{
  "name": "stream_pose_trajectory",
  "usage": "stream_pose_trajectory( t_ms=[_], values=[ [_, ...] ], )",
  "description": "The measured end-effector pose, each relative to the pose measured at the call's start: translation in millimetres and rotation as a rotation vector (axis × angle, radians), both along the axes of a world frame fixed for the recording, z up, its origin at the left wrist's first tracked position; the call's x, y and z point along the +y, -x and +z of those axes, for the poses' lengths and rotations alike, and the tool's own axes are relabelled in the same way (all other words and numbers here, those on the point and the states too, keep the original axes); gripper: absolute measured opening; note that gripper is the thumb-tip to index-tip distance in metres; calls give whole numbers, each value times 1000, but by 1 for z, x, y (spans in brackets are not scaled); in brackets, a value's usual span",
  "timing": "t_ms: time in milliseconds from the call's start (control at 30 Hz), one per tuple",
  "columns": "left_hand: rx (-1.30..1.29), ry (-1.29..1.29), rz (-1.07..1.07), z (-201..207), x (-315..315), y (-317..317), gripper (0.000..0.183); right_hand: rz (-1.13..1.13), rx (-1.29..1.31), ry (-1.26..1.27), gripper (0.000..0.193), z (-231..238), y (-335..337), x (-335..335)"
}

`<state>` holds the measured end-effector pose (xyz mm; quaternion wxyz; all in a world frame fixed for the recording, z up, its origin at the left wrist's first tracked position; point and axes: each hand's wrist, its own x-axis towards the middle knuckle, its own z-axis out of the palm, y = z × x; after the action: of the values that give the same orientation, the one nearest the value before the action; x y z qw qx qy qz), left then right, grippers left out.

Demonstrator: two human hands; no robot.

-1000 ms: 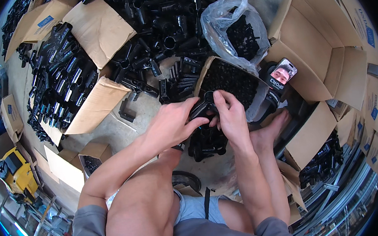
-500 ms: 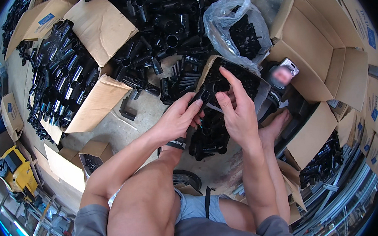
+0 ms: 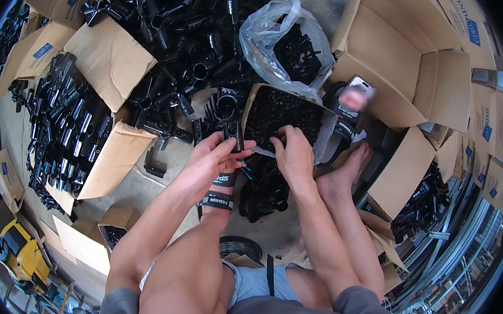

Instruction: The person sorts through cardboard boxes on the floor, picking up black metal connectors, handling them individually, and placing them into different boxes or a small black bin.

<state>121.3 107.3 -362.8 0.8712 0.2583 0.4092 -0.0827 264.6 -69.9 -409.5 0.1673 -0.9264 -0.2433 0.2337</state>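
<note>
We're steadying a glossy black ring-ended fitting (image 3: 232,126) in our left hand (image 3: 208,159), right hand (image 3: 295,158) bunching narrowly beside tiny black pieces (image 3: 281,115), its catch hidden.

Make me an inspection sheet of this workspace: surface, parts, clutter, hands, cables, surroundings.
Surface: grey floor, partly covered with scattered parts.
Parts: one black fitting, held; small black parts in an open box.
Clutter: heaped black fittings, a large open carton, a clear plastic bag.
Hands: left hand holds the fitting; right hand is at the box's near edge, grip unclear.
Cables: nothing clearly seen.
Surroundings: yellow machine at left; long metal bars at lower right.
</note>
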Motion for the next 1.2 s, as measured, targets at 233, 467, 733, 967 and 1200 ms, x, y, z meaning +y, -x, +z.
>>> stream_pose_trajectory(
  t_ms=[233,467,733,967,1200],
  values=[
    [9,46,13,-6,-3,1,34,67,15,64,21,-4,-6,3],
    [46,-86,2,2,-7,-9,35,97,9,1,16,-5,-11,-11],
    [95,-141,53,6,-12,-16,41,-529,657,-720,9,40,3,12],
    [67,-429,219,9,-27,-25,41,-588,699,-946,25,34,20,54],
    [59,-558,221,4,-29,-25,43,-714,816,-1017,19,27,26,74]
  ],
)
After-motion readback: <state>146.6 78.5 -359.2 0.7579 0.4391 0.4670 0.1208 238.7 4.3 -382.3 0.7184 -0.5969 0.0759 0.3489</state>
